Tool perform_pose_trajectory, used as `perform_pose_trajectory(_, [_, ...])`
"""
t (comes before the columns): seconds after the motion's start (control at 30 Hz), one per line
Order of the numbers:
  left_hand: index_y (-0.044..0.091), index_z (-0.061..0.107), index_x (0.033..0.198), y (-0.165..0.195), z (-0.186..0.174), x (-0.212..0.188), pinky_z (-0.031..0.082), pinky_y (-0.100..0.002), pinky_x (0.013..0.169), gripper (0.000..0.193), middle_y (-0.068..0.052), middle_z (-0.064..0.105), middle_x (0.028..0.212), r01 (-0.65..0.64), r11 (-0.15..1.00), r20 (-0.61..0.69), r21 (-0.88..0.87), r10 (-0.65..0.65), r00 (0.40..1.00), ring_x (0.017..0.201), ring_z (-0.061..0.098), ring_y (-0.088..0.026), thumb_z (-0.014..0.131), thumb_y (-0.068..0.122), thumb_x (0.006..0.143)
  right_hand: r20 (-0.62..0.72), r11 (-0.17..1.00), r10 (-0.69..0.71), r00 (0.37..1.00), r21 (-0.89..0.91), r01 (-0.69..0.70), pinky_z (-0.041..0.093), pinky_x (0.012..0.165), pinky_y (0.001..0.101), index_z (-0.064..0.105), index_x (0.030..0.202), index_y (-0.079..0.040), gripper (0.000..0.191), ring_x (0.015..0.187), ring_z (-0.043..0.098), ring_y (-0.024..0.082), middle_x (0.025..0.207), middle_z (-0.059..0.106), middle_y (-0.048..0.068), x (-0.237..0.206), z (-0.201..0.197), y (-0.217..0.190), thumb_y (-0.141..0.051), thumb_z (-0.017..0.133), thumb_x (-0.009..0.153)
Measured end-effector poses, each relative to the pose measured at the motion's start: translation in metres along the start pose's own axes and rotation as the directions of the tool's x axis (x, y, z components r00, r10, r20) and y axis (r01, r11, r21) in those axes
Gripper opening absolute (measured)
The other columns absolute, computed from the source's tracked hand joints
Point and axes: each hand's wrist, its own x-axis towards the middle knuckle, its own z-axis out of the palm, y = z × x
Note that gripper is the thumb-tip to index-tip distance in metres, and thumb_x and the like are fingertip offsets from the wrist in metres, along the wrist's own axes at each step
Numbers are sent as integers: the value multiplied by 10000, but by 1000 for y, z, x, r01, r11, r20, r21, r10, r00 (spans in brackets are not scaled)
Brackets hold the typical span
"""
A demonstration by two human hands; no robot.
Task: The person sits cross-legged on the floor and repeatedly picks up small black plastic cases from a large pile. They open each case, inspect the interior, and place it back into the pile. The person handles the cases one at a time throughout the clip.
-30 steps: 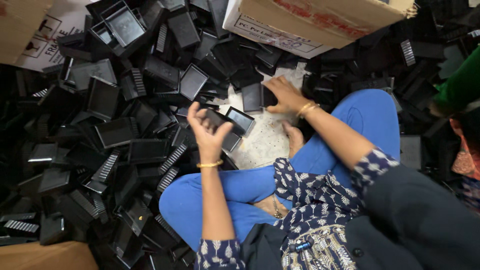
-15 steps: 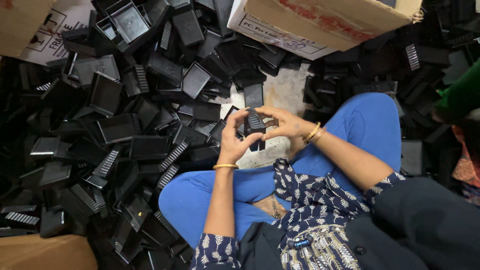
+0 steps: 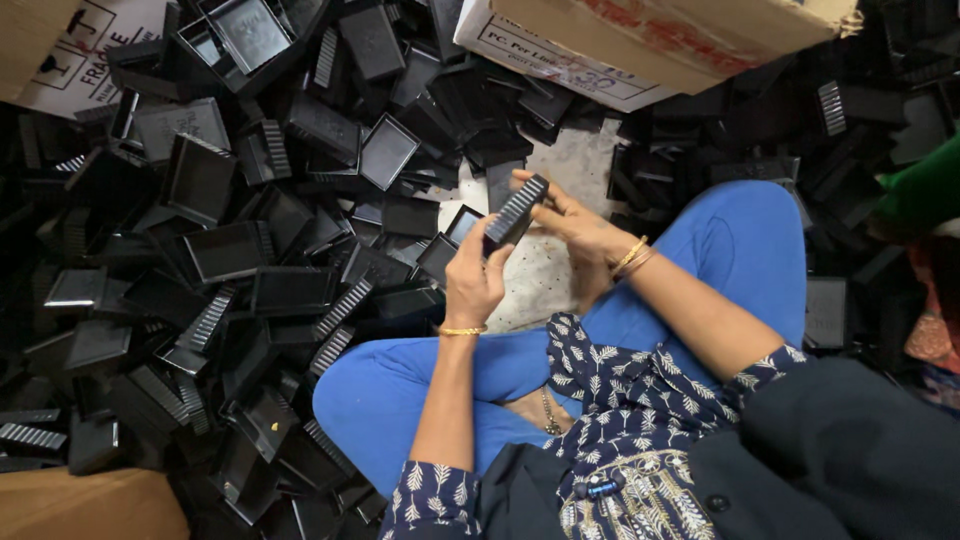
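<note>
black plastic part point(image 3: 516, 210) pinched between both hands above a patch of bare floor.

head view: the part is a small flat rectangular piece with a ribbed, ridged edge, held tilted; the left hand point(image 3: 473, 278) grips its lower end with curled fingers, the right hand point(image 3: 572, 222) closes its fingers over the upper end. both wrists wear gold bangles. the person sits cross-legged in blue trousers point(image 3: 420, 390) on a speckled grey floor point(image 3: 540, 280), ringed by a deep heap of like black trays and ribbed pieces point(image 3: 230, 250). a cardboard box point(image 3: 650, 40) lies at the top, another carton point(image 3: 80, 505) at the lower left corner.
</note>
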Motion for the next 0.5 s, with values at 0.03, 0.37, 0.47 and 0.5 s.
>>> perform_pose_trajectory(0.03, [32, 571, 1354, -1, -2, 0, 576, -405, 927, 433, -221, 701, 1189, 25, 1000, 2, -17, -25, 1000, 1086, 713, -377, 720, 103, 954, -11, 997, -67, 998, -47, 66, 470, 1114, 369, 400, 1513, -166, 531, 1318, 526, 105, 1451, 526, -45, 0, -1, 1, -175, 592, 1018])
perform_pose_trajectory(0.37, [-42, 458, 1425, 0, -4, 4, 521, -446, 965, 592, -302, 624, 1267, -51, 997, 9, -57, 51, 999, 1149, 639, -471, 695, 24, 887, -287, 982, -184, 940, -10, 189, 453, 997, 264, 599, 1305, -69, 339, 1076, 564, 84, 1143, 635, -17, 2, 0, 28, -4, 620, 973])
perform_pose_trajectory(0.47, [-11, 488, 1432, -5, 3, 1, 542, -423, 982, 565, -274, 644, 1278, -8, 999, -64, 39, 11, 998, 1168, 658, -445, 663, -14, 895, -281, 975, -211, 936, 5, 222, 460, 986, 266, 609, 1289, -60, 306, 1059, 565, 87, 1130, 635, -13, 6, 4, 33, 0, 629, 990])
perform_pose_trajectory(0.5, [1, 497, 1435, -7, 4, 0, 548, -415, 991, 554, -262, 652, 1281, 3, 997, -92, 78, 4, 996, 1178, 664, -434, 649, -26, 903, -280, 973, -219, 935, 8, 230, 466, 981, 270, 615, 1282, -51, 281, 1050, 566, 93, 1121, 635, -8, 7, 6, 35, 1, 631, 1006])
